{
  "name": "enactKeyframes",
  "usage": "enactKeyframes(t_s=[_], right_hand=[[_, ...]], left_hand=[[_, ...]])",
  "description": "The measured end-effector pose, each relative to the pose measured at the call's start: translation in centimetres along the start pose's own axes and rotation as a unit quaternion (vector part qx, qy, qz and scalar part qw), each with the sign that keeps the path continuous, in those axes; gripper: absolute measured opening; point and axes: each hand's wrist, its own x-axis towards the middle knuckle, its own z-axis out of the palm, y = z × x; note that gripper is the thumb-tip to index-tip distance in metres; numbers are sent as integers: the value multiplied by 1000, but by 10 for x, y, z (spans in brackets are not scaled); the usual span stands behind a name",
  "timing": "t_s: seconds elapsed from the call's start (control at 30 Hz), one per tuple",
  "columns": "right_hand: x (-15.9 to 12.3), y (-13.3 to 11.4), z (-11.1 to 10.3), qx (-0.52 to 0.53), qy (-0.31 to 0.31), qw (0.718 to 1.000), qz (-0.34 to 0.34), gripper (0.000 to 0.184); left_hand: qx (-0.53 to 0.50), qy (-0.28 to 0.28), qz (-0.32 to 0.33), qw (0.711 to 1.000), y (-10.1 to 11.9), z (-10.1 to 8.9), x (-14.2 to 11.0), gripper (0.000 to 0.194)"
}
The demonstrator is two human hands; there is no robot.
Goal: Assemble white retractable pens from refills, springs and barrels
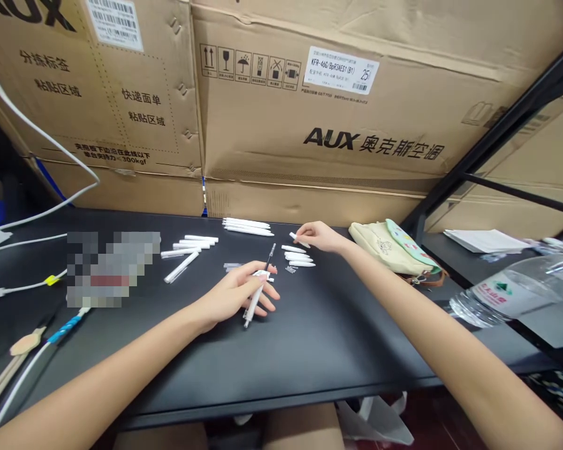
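My left hand [232, 292] is closed around a white pen barrel [251, 307], held upright at a slant, with a dark refill [270, 255] sticking out of its upper end. My right hand [323, 237] pinches a short white pen part [293, 235] just above the table, farther back and to the right. Below its fingers lie several white pointed pen parts [298, 257] and a few tiny bits [290, 269] resembling springs. Several white pens [248, 227] lie side by side at the back. White and clear pen tubes [182, 267] rest left of my left hand.
Cardboard boxes [281, 137] stand behind the black table [309, 350]. At the right are a cream pouch [380, 244], a water bottle [507, 290] and papers [485, 239]. A blurred-out object [112, 269], white cables [32, 369] and wooden sticks [23, 350] lie left.
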Motion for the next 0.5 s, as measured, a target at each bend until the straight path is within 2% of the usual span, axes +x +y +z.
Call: enactKeyframes(t_s=[0.1, 0.17, 0.23, 0.33, 0.5], right_hand=[[-8, -4, 3, 101, 103, 989, -6, 33], [-16, -7, 8, 192, 171, 966, -17, 36], [-26, -11, 16, 287, 207, 935, -19, 36], [-44, -19, 30, 407, 176, 896, -3, 31], [-66, -39, 50, 447, 82, 891, 11, 28]], left_hand=[[2, 3, 2, 1000, 0, 0, 0, 38], [3, 2, 1, 1000, 0, 1, 0, 39], [5, -2, -6, 1000, 0, 2, 0, 40], [11, -24, -25, 999, -1, 3, 0, 38], [28, -60, -53, 996, -2, 7, 0, 38]])
